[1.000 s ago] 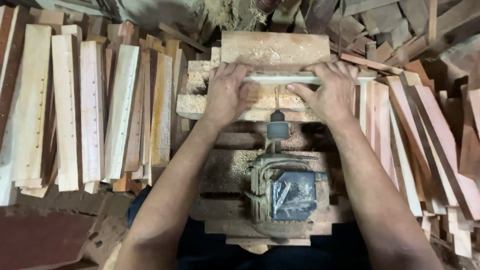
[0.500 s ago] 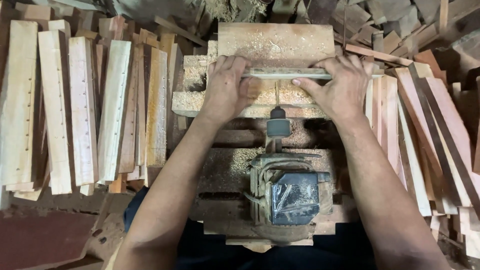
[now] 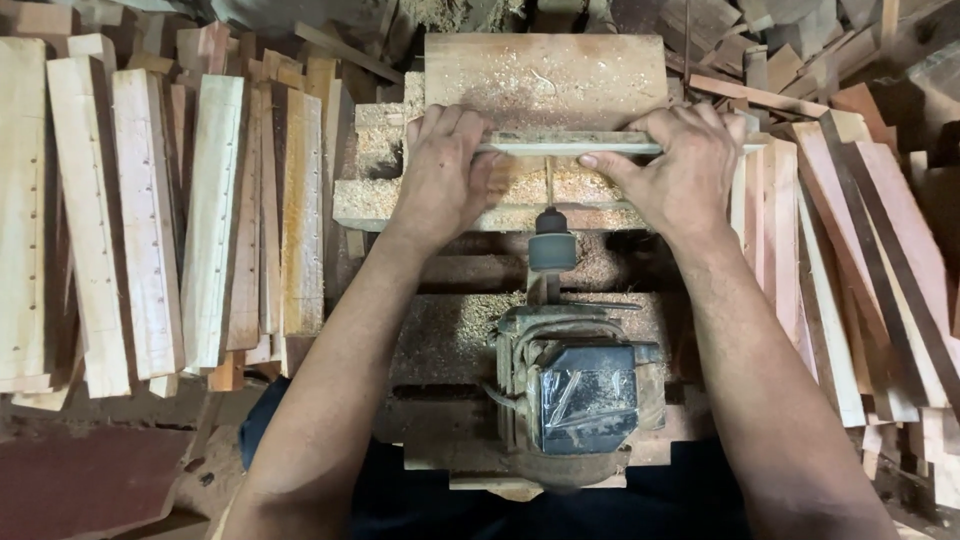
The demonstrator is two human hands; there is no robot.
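Thin wood strip point(image 3: 570, 145) lies crosswise in upper-centre frame, on a sawdust-covered block point(image 3: 545, 75). Left hand point(image 3: 445, 170) grips its left end, right hand point(image 3: 685, 165) its right end, so strip spans btwn both. Drill bit point(image 3: 548, 185) of motor point(image 3: 575, 395) meets strip from below. Drilled slats point(image 3: 150, 220) stacked at left.

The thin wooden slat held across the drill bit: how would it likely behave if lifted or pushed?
The thin wooden slat looks narrow and slim, so probably light. The left hand and right hand hold its ends and it stays straight, suggesting stiffness. Sawdust on the wooden block may let it slide easily.
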